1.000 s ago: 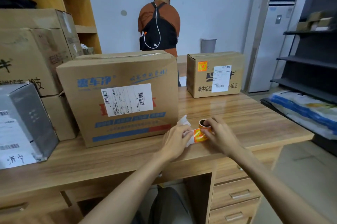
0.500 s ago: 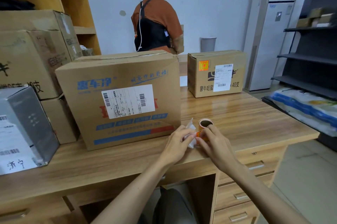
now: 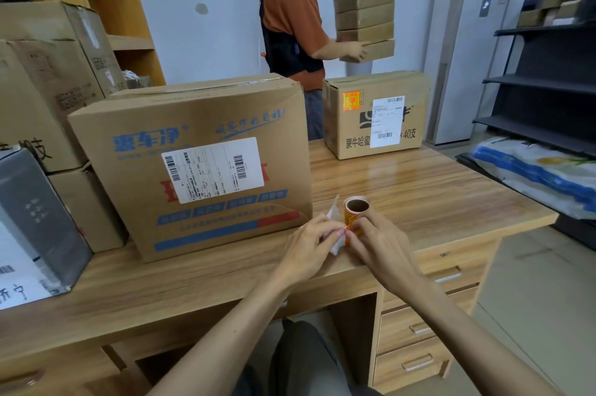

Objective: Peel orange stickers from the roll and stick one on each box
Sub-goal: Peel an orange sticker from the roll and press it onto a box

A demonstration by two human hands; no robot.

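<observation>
A small roll of orange stickers (image 3: 354,209) stands on end on the wooden desk (image 3: 419,195), its cardboard core facing up. My right hand (image 3: 377,239) holds the roll's near side. My left hand (image 3: 311,242) pinches the white backing strip (image 3: 333,218) that trails off the roll to the left. A large cardboard box (image 3: 206,163) with blue print and a white shipping label stands just left of my hands. A smaller box (image 3: 375,115) at the back right carries an orange sticker (image 3: 351,100) and a white label.
More cardboard boxes (image 3: 48,79) are stacked at the left, with a grey parcel (image 3: 35,224) in front. A person in an orange shirt (image 3: 292,28) stands behind the desk carrying a stack of small boxes (image 3: 364,18). Dark shelving (image 3: 541,82) stands at the right.
The roll now stands upright with its core facing up, and my hands have closed in on it. The person behind has turned round and now carries a stack of small boxes.
</observation>
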